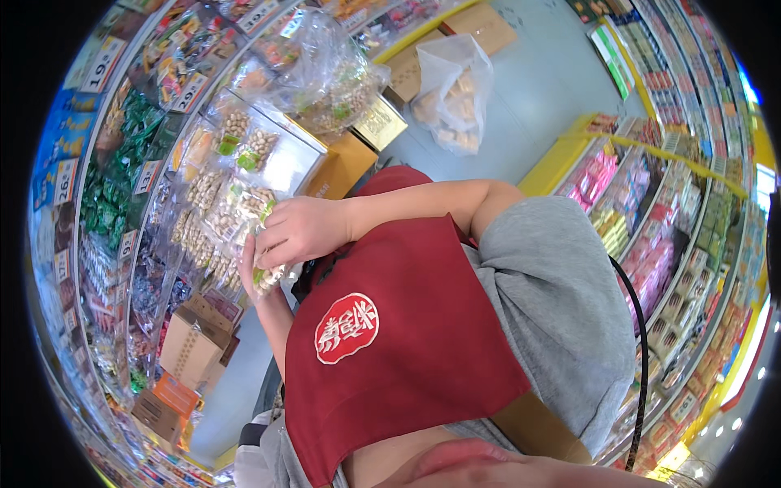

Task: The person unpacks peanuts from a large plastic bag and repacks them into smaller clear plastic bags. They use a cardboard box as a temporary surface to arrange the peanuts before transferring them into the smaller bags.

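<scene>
My right hand [305, 232] reaches across the red apron [396, 317], fingers curled over a small clear pack of pistachio-like nuts [268, 279] with a green label. My left hand [249, 268] holds the same pack from its left side, partly hidden behind it. Just beyond the fingers lie more clear nut packs [204, 244], heaped in a row on the display. Two packs with green labels [256, 149] rest on a shiny white box [293, 161]. A large clear plastic bag [335, 91] full of similar packs sits past that box.
Shelves with price tags [146, 177] curve along the left. Open cardboard boxes [195, 341] stand at lower left. On the grey floor [537, 79] is a translucent bag of tan packs [454, 100]. A yellow-edged snack display [628, 201] rises at right. A black cable [642, 366] hangs beside me.
</scene>
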{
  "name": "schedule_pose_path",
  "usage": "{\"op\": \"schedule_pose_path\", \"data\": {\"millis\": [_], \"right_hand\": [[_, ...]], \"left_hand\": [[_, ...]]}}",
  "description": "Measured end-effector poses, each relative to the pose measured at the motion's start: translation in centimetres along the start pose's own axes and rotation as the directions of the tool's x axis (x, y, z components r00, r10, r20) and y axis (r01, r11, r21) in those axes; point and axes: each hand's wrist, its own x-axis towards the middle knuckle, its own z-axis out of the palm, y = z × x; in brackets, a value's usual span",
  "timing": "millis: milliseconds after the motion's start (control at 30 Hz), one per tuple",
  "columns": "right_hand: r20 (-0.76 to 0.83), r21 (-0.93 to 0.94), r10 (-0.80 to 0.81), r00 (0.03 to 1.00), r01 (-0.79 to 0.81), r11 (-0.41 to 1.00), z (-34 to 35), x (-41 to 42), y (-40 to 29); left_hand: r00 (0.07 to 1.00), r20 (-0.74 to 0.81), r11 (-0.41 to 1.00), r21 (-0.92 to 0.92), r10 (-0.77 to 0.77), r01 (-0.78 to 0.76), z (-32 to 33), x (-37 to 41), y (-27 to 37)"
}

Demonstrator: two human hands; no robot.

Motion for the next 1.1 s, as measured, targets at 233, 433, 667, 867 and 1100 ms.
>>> {"op": "schedule_pose_path", "data": {"millis": [233, 433, 667, 867, 1100], "right_hand": [[0.041, -0.064, 0.197, 0.979, -0.194, 0.979, 1.6, -4.1, -3.5], [0.09, 0.089, 0.394, 0.915, -0.402, 0.911, 0.5, -6.1, -5.1], [0.278, 0.344, 0.168, 0.946, -0.261, 0.902, -2.4, -9.5, -7.3], [0.344, 0.466, 0.031, 0.939, -0.199, 0.862, -4.9, -14.5, -10.7], [0.471, 0.567, -0.147, 0.87, -0.171, 0.806, -7.1, -18.1, -12.8]], "left_hand": [[0.997, -0.065, 0.976, 0.209, -0.044, 0.056, 1.9, 0.1, 2.6], [0.973, -0.155, 0.978, 0.143, 0.171, -0.15, 1.1, -2.3, -0.1], [0.893, -0.338, 0.953, 0.039, 0.297, -0.302, 4.3, -10.8, -7.9], [0.885, -0.427, 0.897, -0.295, 0.184, -0.329, 8.5, -16.5, -17.2], [0.746, -0.608, 0.785, -0.307, 0.273, -0.538, 8.1, -21.0, -28.2]]}}
